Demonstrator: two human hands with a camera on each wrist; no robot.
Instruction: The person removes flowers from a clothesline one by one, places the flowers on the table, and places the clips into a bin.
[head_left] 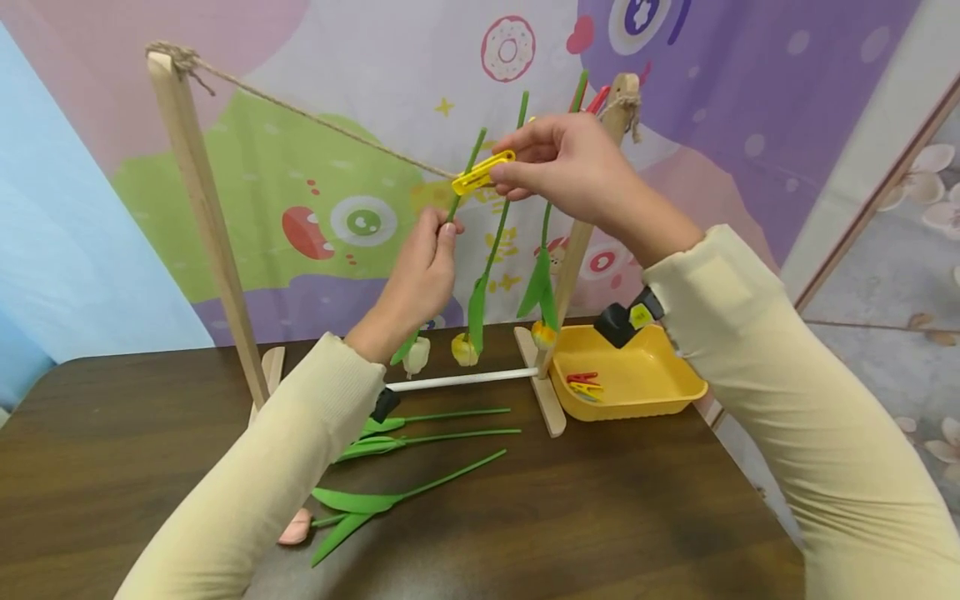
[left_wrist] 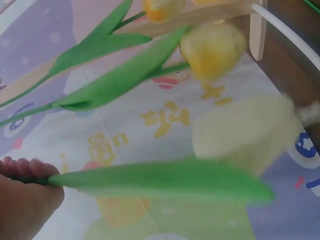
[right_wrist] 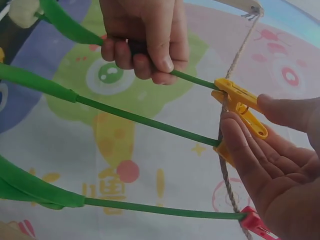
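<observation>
My left hand (head_left: pixel 420 275) grips the green stem of a white tulip (head_left: pixel 416 357) that hangs bloom down. The right hand (head_left: pixel 573 171) pinches a yellow clothespin (right_wrist: pixel 237 100) between thumb and fingers. Its jaws sit over the twine rope (head_left: pixel 322 121) and the top of that stem. Beside it hang a yellow tulip (head_left: pixel 465 348), its clip mostly covered by the right hand, and an orange-yellow tulip (head_left: pixel 543 333), held by a red clothespin (right_wrist: pixel 256 222). In the left wrist view, the white bloom (left_wrist: pixel 245 130) is blurred behind a green leaf (left_wrist: pixel 165 181).
The rope spans two wooden posts (head_left: pixel 202 208), joined low down by a white rod (head_left: pixel 465 380). Several artificial tulips, one with a pink bloom (head_left: pixel 296 527), lie on the brown table (head_left: pixel 600 508). A yellow tray (head_left: pixel 645 367) at right holds loose clothespins (head_left: pixel 583 385).
</observation>
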